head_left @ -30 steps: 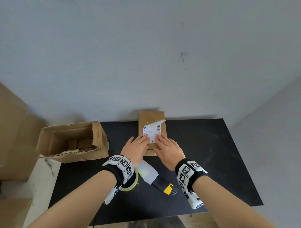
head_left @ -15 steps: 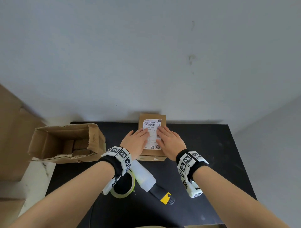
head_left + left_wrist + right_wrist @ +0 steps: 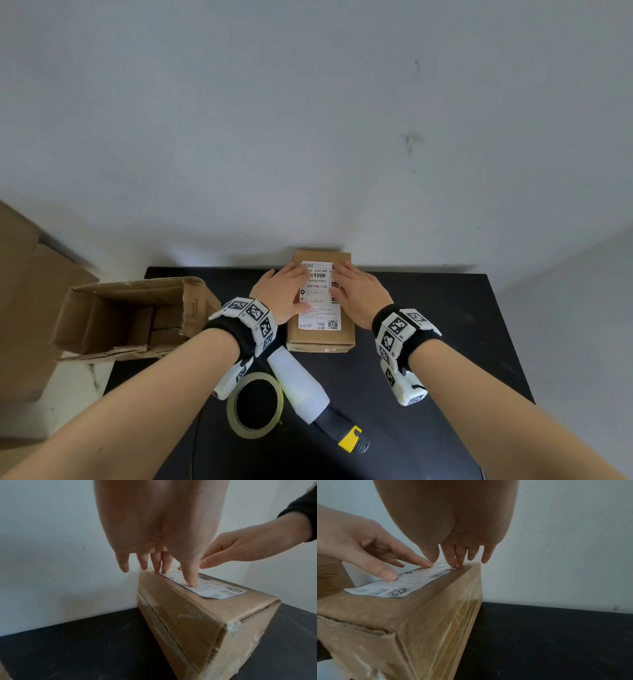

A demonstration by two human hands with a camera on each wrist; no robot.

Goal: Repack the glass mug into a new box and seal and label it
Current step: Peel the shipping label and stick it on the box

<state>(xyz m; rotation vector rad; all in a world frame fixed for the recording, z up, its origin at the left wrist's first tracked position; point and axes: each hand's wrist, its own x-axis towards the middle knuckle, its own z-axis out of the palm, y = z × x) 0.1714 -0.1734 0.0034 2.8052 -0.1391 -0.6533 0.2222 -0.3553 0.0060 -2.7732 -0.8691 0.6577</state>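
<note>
A sealed brown cardboard box [image 3: 320, 337] [image 3: 197, 622] [image 3: 412, 622], taped along its seams, stands at the back of the black table [image 3: 428, 359]. A white shipping label [image 3: 320, 308] [image 3: 211, 588] [image 3: 402, 584] lies flat on its top. My left hand [image 3: 282, 294] [image 3: 163, 563] presses straight fingers on the label's left edge. My right hand [image 3: 359, 293] [image 3: 458, 557] presses flat on its right edge. Both hands' fingertips reach the label's far end. The glass mug is out of sight.
An open, torn cardboard box [image 3: 130, 317] lies on its side at the table's left. A roll of clear tape [image 3: 255, 404] and a handheld scanner [image 3: 315, 399] with a white head and yellow trigger lie near the front edge. A wall stands right behind the table.
The label's far end curled up a second ago; now it lies flat. Both hands slid forward along the label toward its far end, smoothing it down.
</note>
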